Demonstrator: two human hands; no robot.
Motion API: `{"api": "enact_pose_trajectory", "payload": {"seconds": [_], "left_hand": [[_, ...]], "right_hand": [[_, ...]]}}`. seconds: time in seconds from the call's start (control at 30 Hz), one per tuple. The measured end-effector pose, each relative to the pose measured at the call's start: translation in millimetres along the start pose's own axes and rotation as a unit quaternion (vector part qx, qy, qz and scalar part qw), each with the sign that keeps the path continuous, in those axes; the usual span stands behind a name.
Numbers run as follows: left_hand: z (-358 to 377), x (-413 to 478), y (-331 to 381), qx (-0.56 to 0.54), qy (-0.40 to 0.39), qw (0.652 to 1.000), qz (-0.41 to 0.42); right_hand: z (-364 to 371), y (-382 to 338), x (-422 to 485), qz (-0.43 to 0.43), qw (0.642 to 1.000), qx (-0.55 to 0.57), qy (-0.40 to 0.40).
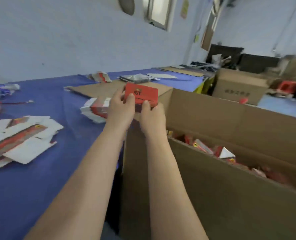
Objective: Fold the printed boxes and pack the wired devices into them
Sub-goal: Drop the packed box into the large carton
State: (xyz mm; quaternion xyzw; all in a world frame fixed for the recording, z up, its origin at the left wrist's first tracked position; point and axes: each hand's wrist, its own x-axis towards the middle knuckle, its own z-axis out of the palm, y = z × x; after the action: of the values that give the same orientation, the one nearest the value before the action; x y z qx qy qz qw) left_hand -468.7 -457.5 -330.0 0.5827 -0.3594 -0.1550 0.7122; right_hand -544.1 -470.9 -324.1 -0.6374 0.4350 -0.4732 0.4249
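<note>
At 12 o'clock, my left hand [121,108] and right hand [152,116] pinch the red printed box [142,94], long axis 9-to-3; carton [230,196] opens at 4 o'clock, right hand nearer.

Pale bluish walls [48,40], a framed window [158,12] high up, a round plaque [126,4] beside it, a yellow notice [184,7] further right, a blue-covered table [40,179], dark blurred furniture [225,52] at the far end
</note>
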Motion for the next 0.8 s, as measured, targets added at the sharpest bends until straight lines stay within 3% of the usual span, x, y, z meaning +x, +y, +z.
{"api": "enact_pose_trajectory", "payload": {"seconds": [0.17, 0.23, 0.33, 0.47, 0.6, 0.8], "left_hand": [[85.3, -22.6, 6.9, -0.017, -0.22, 0.974, -0.043], [99.4, -29.6, 6.3, 0.042, -0.259, 0.964, -0.037], [101.7, -34.5, 7.5, 0.065, -0.226, 0.971, -0.032], [71.3, -24.6, 11.3, -0.01, -0.169, 0.984, -0.055], [8.9, -11.8, 9.3, -0.029, -0.093, 0.994, -0.052], [-134.1, -7.0, -13.8, -0.015, 0.096, 0.991, -0.092]], "right_hand": [[-85.5, 6.3, 7.2, 0.025, 0.995, -0.058, 0.071], [-101.9, 14.2, 6.6, 0.066, 0.987, -0.126, 0.08], [-99.4, 20.8, 2.9, 0.056, 0.967, -0.216, 0.123], [-59.6, 11.8, -4.9, -0.097, 0.979, -0.101, 0.149], [1.2, -4.3, -24.5, -0.105, 0.991, 0.073, 0.023], [132.2, -8.7, -71.9, -0.042, 0.977, 0.135, -0.158]]}}
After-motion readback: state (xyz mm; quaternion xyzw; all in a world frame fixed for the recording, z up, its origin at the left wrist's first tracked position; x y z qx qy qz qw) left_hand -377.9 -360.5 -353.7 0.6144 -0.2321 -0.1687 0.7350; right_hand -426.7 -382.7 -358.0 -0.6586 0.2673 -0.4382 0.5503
